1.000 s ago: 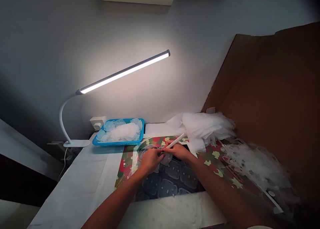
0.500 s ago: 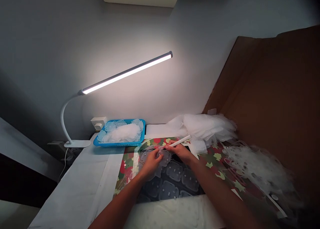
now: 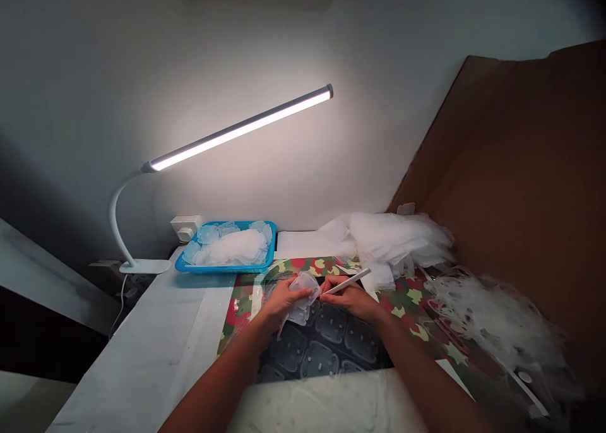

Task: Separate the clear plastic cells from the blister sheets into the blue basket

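Both forearms come in from the bottom of the frame and converge just right of center, low over the table (image 3: 127, 357). Left hand (image 3: 279, 299): thumb across the clear pieces (image 3: 305, 286), fingers closed on them. Right hand (image 3: 353, 298): fingers narrow, pinching a white stick (image 3: 349, 281) like a pen, free end tilted toward upper right. Fingertips sit right beside the clear pieces; can't tell if they touch.

Materials, big to small. Brown cardboard (image 3: 521, 161), flat panel, right side of frame. Camouflage-print sheet (image 3: 416, 297), glossy, red/green/cream. Dark panel (image 3: 308, 337) under the hands, with rounded translucent shapes (image 3: 330, 324) laid out in it. Tangled clear offcuts (image 3: 497, 316), stringy, lower right. White film sheets (image 3: 398, 238), thin, wrinkled, piled right of center. Blue tray (image 3: 225, 269), plastic, rounded corners, holds frosted pieces (image 3: 234, 247). Slim lamp (image 3: 243, 129) slants overhead, lit, well above the hands.

Edges: table's left edge runs diagonally to lower left; white covering spans from there to the camo sheet. Tray is well apart from the left hand, upper left of it. Film pile is near the stick's free end. Hands nearly meet, narrow gap between.
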A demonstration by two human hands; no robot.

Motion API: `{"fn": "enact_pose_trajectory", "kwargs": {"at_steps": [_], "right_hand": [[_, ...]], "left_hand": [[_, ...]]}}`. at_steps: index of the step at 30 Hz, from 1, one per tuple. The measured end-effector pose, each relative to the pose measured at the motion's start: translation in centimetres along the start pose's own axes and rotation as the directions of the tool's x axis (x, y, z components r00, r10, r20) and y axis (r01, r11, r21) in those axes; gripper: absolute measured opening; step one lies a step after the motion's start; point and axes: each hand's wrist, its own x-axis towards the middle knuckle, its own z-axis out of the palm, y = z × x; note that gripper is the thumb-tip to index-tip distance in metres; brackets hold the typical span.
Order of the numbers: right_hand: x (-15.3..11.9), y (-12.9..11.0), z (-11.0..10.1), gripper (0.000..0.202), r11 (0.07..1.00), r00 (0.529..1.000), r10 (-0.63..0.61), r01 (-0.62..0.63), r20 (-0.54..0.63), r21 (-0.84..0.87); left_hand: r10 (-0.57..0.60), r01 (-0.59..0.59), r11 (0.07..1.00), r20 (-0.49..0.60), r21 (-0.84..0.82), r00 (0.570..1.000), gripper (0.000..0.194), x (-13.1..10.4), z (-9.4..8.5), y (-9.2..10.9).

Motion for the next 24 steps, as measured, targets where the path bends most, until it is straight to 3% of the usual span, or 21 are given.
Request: {"fn": "enact_pose_trajectory", "kwargs": {"at_steps": [3,7,12,15,19,21,22,24], "right_hand": [[0.0,-0.2,-0.5,0.018,0.982,0.998,-0.066,0.065,-0.005,-0.178],[0.6,0.2,-0.3,0.018,0.936,0.978,-0.163,0.111,-0.131,-0.334],[1.7,1.9,0.5,0.018,0.912,0.917,-0.193,0.036,-0.35,-0.409],[2.1,2.9,0.6,0.018,0.903,0.852,-0.201,-0.029,-0.483,-0.428],[2.4,3.6,0.1,0.017,0.894,0.791,-0.156,-0.142,-0.592,-0.425],[2.5,3.8,0.0,0.016,0.907,0.792,-0.071,-0.201,-0.606,-0.369],[2.5,3.8,-0.2,0.016,0.915,0.804,-0.031,-0.216,-0.594,-0.34],[2.3,3.7,-0.5,0.018,0.933,0.851,0.015,-0.201,-0.525,-0.3]], "left_hand": [[-0.026,0.028,0.999,0.066,-0.029,0.997,0.052,-0.3,-0.1,0.3],[-0.046,0.047,0.999,0.177,-0.003,0.983,0.052,-0.3,-0.6,0.5],[-0.152,0.112,0.987,0.431,0.116,0.889,0.054,-0.4,-1.5,0.3],[-0.215,0.136,0.971,0.476,0.195,0.853,0.052,-1.2,-1.7,0.7],[-0.208,-0.017,0.926,0.546,0.378,0.812,0.044,-2.7,-1.9,2.2],[-0.228,-0.07,0.902,0.606,0.427,0.762,0.044,-3.1,-1.9,2.6],[-0.237,-0.055,0.905,0.607,0.422,0.758,0.044,-3.2,-1.8,2.6],[-0.221,0.006,0.929,0.54,0.371,0.812,0.039,-3.0,-1.4,2.1]]}}
